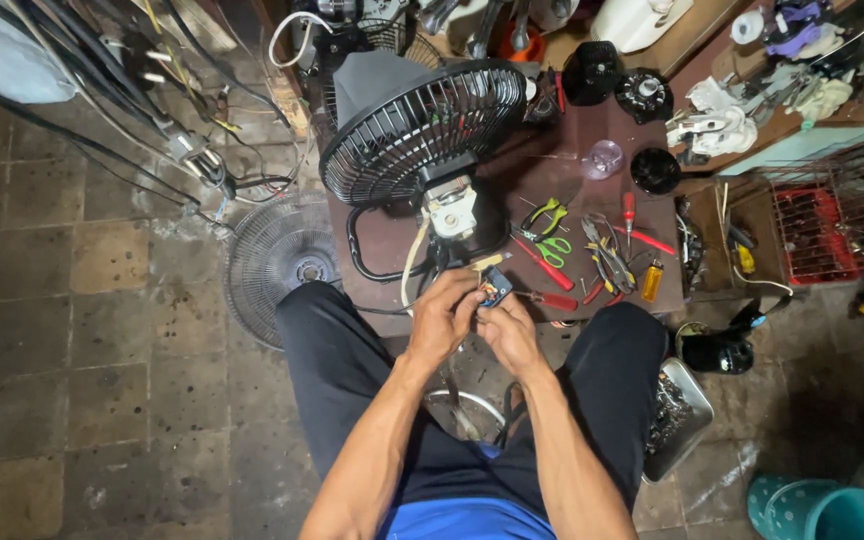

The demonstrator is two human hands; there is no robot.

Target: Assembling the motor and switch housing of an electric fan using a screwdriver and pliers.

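Table (pixel 572 180): a small dark brown work table in front of the seated person, crowded with tools; a nudge from a knee could, I judge, send loose pieces off its near edge.
Fan (pixel 417 130): a black table fan with its rear cage on and its motor bared stands at the table's left edge, tilted toward the person; it looks top-heavy, and a tug on its leads could tip it.
Loose guard (pixel 277 265): a round wire guard lies on the floor just beside the table's left edge, where a foot could catch it.
Tools (pixel 577 250): pliers, cutters and red-handled screwdrivers lie in a heap at the table's middle and right, near the hands; a blind reach could meet a sharp tip.
Left hand (pixel 442 320): curled closed, pinching the small part from the left.
Right hand (pixel 510 335): closed on the same part from below.
Small part (pixel 495 290): a little black and blue piece held between both hands, over the table's near edge, touching pale wires (pixel 414 262) that run up to the motor; it could slip and fall to the floor.
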